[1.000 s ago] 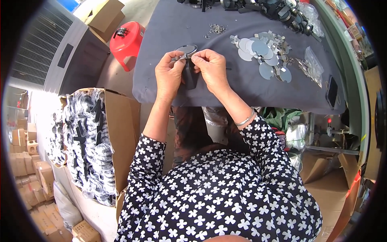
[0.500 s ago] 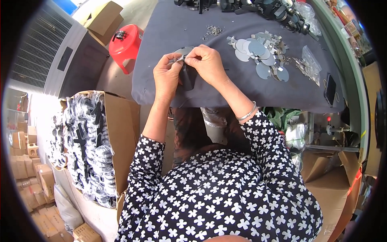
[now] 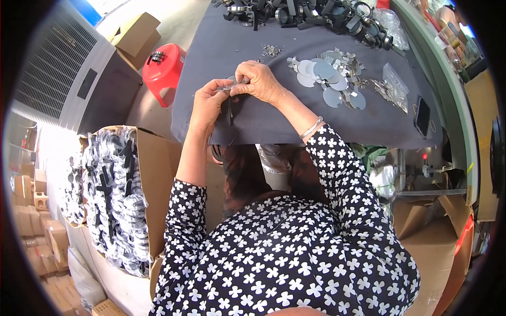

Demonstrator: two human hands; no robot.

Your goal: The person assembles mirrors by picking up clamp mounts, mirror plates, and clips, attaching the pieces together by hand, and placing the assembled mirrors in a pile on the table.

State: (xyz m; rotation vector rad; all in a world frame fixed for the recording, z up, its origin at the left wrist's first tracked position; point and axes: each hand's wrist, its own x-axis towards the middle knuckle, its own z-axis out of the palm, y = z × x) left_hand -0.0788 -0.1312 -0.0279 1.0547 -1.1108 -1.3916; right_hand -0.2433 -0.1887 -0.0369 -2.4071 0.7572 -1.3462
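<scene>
Over the near left part of the table, my left hand and my right hand meet with fingertips pinched together. Between them is a black-handled metal piece, its dark strip hanging down below the fingers. The rounded part of it is mostly covered by my fingers, so its exact shape cannot be made out. Both thumbs press at a small shiny bit where the hands join. Right of my hands lies a pile of flat grey metal discs. Beyond them sits a small heap of tiny metal clips.
Black parts with metal rings crowd the table's far edge. At the right are a clear plastic bag and a phone. A red stool stands left of the table, near a carton of plastic-wrapped parts.
Both hands have shifted slightly left and nearer with the piece between them. The view has moved a little, so the table's contents appear displaced.
</scene>
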